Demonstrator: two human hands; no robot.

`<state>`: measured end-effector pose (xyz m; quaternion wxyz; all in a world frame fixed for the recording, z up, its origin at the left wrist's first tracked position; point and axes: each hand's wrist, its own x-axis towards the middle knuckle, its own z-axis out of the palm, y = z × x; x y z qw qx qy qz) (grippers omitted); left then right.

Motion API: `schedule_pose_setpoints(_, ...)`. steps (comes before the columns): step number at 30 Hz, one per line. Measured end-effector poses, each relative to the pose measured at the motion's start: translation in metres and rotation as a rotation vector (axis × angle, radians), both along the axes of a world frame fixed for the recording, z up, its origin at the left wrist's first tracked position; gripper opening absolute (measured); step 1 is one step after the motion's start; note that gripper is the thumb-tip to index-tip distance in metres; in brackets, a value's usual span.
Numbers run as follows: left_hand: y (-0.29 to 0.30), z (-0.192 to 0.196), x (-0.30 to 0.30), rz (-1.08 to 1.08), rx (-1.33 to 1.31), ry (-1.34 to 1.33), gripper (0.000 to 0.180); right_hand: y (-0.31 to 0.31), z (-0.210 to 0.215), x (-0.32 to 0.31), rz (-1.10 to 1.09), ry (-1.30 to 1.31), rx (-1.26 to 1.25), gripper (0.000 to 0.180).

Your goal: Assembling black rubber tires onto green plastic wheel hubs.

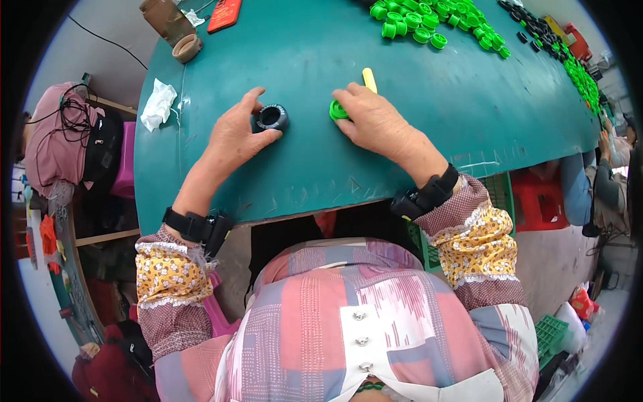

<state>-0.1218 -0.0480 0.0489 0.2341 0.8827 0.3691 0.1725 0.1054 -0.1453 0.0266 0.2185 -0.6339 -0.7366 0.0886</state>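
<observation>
A small black toy tyre [283,120] lies on the green tabletop, left of the middle. My left hand [233,130] curves beside it, thumb and fingers spread apart; the thumb tip is close to the tyre's near side, and I cannot tell if it touches. To the right, my right hand [372,117] has its fingers closed on a bright green plastic wheel hub [337,110], which is partly covered by the fingers. Just beyond that hand a yellow stick-like piece [369,79] lies on the table.
Many green wheel hubs [422,20] are heaped at the far side, with black pieces [536,30] at far right. Crumpled white tissue [159,104], a brown container [166,20] and a red flat case [224,15] sit at left. Another person's arm [605,144] shows at the right edge.
</observation>
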Motion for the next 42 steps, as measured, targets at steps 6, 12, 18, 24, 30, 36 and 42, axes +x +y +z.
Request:
schedule_pose_setpoints(6, 0.001, -0.001, 0.008, -0.129, 0.187, 0.161, 0.051, -0.009, 0.004, -0.001, -0.048, 0.017, 0.004, 0.046)
schedule_pose_setpoints(12, 0.006, -0.008, 0.023, -0.147, -0.043, -0.077, 0.044, -0.006, -0.006, 0.003, -0.064, 0.056, 0.014, 0.051)
schedule_pose_setpoints(18, 0.013, -0.003, 0.040, -0.049, -0.966, -0.851, 0.040, 0.001, 0.005, -0.006, -0.192, 0.372, -0.179, 0.042)
schedule_pose_setpoints(24, 0.028, -0.019, 0.060, -0.183, -1.124, -1.151, 0.034, 0.015, 0.018, -0.016, -0.223, 1.050, -0.126, 0.034)
schedule_pose_setpoints(30, 0.025, -0.021, 0.052, -0.133, -1.157, -1.129, 0.032, 0.032, 0.036, -0.027, -0.183, 0.748, -0.121, 0.031)
schedule_pose_setpoints(36, 0.019, -0.018, 0.059, -0.042, -0.849, -0.891, 0.037, 0.037, 0.044, -0.030, -0.086, 0.295, -0.073, 0.034)
schedule_pose_setpoints(42, 0.013, -0.025, 0.064, -0.119, -0.847, -0.692, 0.039, 0.029, 0.018, -0.021, -0.155, 0.303, -0.102, 0.044)
